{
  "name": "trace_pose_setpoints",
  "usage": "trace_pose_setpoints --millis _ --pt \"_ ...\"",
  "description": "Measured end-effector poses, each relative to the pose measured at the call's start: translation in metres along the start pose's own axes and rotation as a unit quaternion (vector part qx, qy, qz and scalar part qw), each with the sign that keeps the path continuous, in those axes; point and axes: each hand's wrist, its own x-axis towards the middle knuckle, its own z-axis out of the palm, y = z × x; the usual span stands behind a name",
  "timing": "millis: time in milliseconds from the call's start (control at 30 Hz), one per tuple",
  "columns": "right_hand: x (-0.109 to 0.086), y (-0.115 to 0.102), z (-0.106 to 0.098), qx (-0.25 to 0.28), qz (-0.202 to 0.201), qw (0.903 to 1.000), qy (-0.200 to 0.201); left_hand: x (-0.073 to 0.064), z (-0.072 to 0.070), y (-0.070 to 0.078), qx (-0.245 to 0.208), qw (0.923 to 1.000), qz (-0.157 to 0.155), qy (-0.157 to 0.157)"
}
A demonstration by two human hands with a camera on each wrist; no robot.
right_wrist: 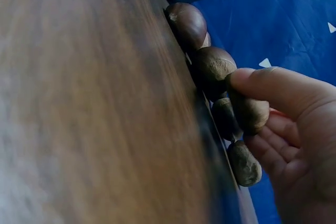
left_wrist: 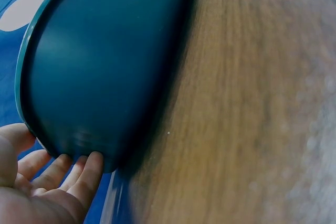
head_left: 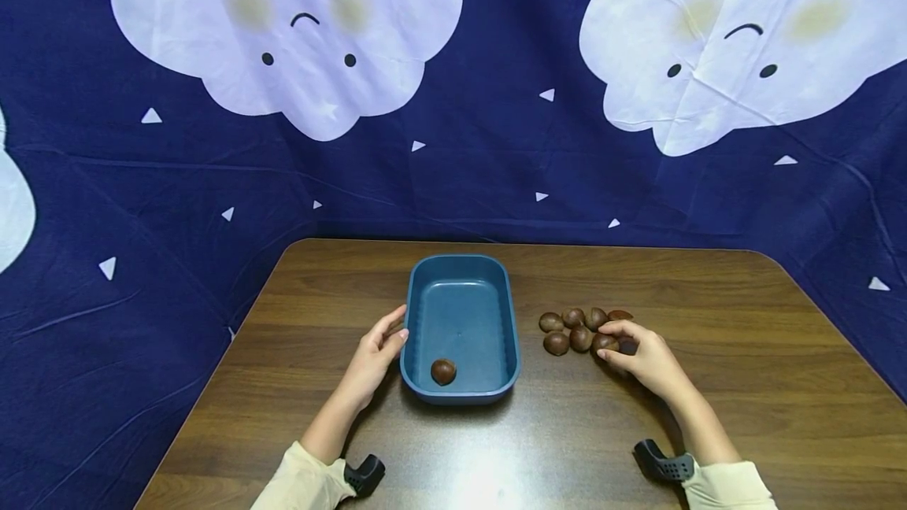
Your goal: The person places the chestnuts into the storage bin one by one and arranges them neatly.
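A blue rectangular bin [head_left: 459,398] stands on the table with one brown chestnut [head_left: 443,371] inside, toward its near end. My left hand [head_left: 374,354] touches the bin's left side. In the left wrist view, its extended fingers [left_wrist: 89,177] rest against the outer wall, and the thumb is close by the rim. To the right of the bin, my right hand [head_left: 646,359] pinches a chestnut [right_wrist: 248,109] between thumb and fingers. Several more chestnuts [head_left: 556,343] lie grouped on the table just left of and behind that hand.
The wooden table [head_left: 319,290] has rounded far corners. Behind it hangs a dark blue cloth [head_left: 489,179] with white clouds and small triangles. A black band [head_left: 364,475] is worn at the left wrist, another band [head_left: 663,463] at the right.
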Motion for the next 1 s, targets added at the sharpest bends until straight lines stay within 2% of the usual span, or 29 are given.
trace_pose_setpoints --millis 300,500,600,1000 --pt "0.007 -0.011 -0.004 0.028 -0.021 0.9993 0.008 0.0 -0.001 0.0 -0.007 1.0 0.002 0.0" --pt "0.016 -0.021 -0.007 0.015 -0.028 0.9995 0.005 0.002 0.0 0.0 -0.012 0.9999 0.007 -0.006" --pt "0.022 -0.027 -0.007 0.027 -0.03 0.9992 0.002 0.002 0.0 -0.001 -0.012 0.9999 0.007 -0.005" --pt "0.052 -0.072 0.011 0.098 -0.064 0.9927 -0.029 0.002 0.0 -0.001 -0.01 0.9999 0.005 -0.004"
